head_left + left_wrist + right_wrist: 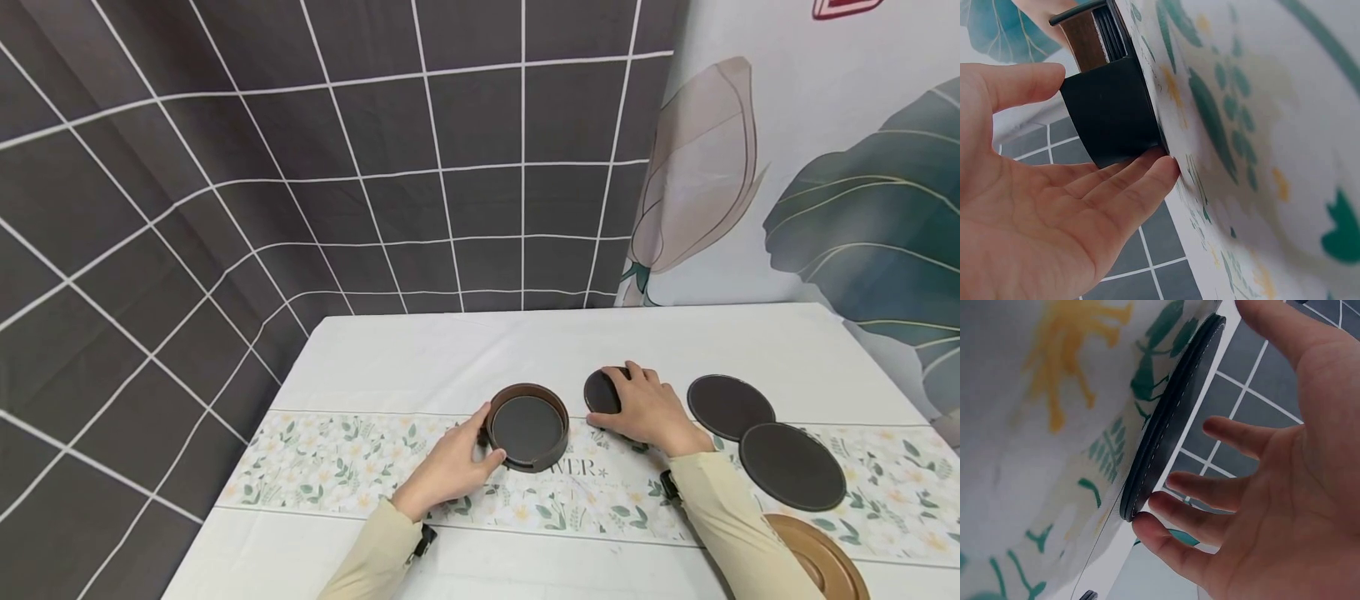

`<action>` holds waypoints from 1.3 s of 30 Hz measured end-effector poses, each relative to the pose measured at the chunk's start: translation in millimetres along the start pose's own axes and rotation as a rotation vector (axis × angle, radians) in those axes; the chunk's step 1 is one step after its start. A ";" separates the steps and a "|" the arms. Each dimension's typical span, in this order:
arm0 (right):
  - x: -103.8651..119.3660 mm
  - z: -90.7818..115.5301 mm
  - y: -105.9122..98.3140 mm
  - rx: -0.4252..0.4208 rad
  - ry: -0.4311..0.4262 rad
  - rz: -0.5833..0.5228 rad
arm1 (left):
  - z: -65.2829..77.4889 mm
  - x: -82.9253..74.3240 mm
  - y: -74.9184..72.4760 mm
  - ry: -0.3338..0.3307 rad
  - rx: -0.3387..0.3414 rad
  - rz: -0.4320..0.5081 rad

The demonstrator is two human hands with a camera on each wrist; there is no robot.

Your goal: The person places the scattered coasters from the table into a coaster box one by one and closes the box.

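My left hand [450,465] holds a round, dark coaster holder [528,390] with a brown inner wall, thumb and fingers on its side. Inside it lies a dark round coaster [527,429]. The left wrist view shows the holder's black side [1110,112] and a slot with several stacked dark edges. Over a small dark round coaster [602,392] on the table, my right hand [647,407] spreads its fingers. In the right wrist view, a fingertip touches the stitched rim of this coaster [1175,419], which looks layered; the thumb stands apart from it.
Two larger dark round mats [731,406] lie right of my right hand, edges meeting. A brown round dish-like piece [821,554] is partly hidden by the right sleeve. A floral runner [322,467] crosses the white table [420,358]. Tiled and leaf-patterned cloths hang behind.
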State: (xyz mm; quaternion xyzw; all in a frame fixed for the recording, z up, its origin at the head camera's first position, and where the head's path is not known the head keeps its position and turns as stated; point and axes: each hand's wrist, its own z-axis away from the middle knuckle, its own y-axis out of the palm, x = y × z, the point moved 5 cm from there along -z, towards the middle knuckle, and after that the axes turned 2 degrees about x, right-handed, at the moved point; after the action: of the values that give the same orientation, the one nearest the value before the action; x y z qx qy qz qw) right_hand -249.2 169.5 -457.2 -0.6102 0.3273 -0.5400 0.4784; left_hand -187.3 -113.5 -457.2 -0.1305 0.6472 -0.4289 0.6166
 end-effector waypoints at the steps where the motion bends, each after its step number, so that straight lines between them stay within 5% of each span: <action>1: -0.2 -0.1 0.2 0.003 0.001 0.002 | -0.1 -0.1 -0.1 -0.001 0.000 0.001; 17: -4.8 1.7 1.9 0.077 0.082 -0.007 | 0.6 -2.1 -1.2 0.009 -0.007 -0.010; 39: 2.7 1.1 -3.5 0.006 0.054 0.012 | 0.2 0.2 0.4 -0.001 -0.005 -0.004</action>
State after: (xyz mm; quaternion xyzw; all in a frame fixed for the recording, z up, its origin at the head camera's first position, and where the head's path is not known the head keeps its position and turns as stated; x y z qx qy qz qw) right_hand -248.0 168.4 -453.0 -0.5920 0.3421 -0.5542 0.4747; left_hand -187.0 -113.4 -457.7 -0.1336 0.6474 -0.4286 0.6159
